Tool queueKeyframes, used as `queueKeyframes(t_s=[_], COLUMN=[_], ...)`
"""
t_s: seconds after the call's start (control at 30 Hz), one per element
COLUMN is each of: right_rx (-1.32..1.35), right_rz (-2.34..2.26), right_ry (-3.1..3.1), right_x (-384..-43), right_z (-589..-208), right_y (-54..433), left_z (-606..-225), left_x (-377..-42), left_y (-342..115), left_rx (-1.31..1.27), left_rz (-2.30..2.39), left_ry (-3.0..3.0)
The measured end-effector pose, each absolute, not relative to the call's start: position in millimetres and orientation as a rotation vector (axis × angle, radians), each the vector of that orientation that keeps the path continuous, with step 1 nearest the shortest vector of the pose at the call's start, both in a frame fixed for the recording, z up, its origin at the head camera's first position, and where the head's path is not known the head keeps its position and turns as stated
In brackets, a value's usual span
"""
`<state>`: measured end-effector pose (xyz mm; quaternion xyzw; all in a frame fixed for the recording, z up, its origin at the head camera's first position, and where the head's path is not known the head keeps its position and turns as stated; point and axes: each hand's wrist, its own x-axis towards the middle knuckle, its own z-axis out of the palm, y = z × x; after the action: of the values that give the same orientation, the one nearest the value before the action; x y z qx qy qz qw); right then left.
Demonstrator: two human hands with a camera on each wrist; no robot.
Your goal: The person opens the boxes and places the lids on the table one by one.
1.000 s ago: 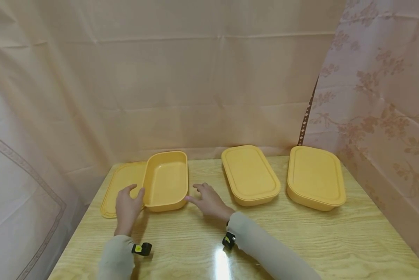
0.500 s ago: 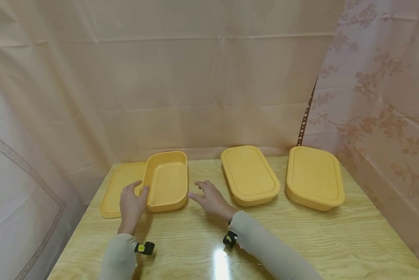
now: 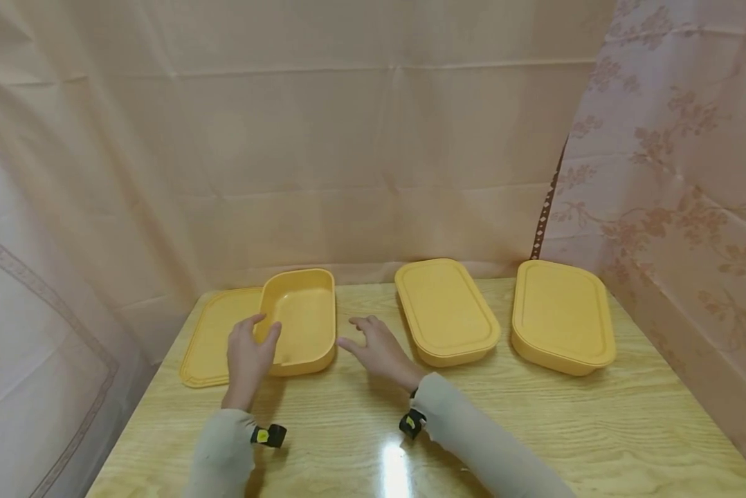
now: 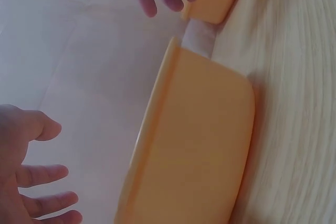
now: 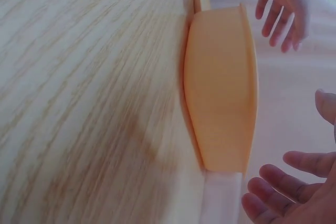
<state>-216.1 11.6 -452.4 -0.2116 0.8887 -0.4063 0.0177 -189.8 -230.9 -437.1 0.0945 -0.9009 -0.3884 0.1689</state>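
Observation:
An uncovered yellow lunch box stands upright on the table, its inside facing up with nothing in it. Its flat yellow lid lies just left of it; whether the box overlaps the lid's edge I cannot tell. My left hand hovers over the box's near left rim, fingers spread and apart from it, as the left wrist view of the box wall shows. Beyond the right side, my right hand hangs in the air with its thumb close to the rim. Neither hand holds anything.
Two more yellow lunch boxes with lids on stand to the right, one slightly turned and one at the far right. A pale wooden table bears everything. A beige curtain hangs behind, and patterned cloth hangs at both sides.
My left hand has moved right, from above the lid to over the left rim of the uncovered box. My right hand has shifted very slightly right. The boxes have not moved.

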Motion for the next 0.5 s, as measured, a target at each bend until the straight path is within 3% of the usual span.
queueKeyframes(t_s=[0.5], right_rx=[-0.68], right_rz=[-1.286], right_ry=[2.795], right_x=[-212.1], right_z=[-437.1], right_y=[25.3], left_z=[-430.6], left_x=[-189.0], left_y=[-208.3], left_rx=[0.176], left_rz=[-1.057], left_ry=[-2.511])
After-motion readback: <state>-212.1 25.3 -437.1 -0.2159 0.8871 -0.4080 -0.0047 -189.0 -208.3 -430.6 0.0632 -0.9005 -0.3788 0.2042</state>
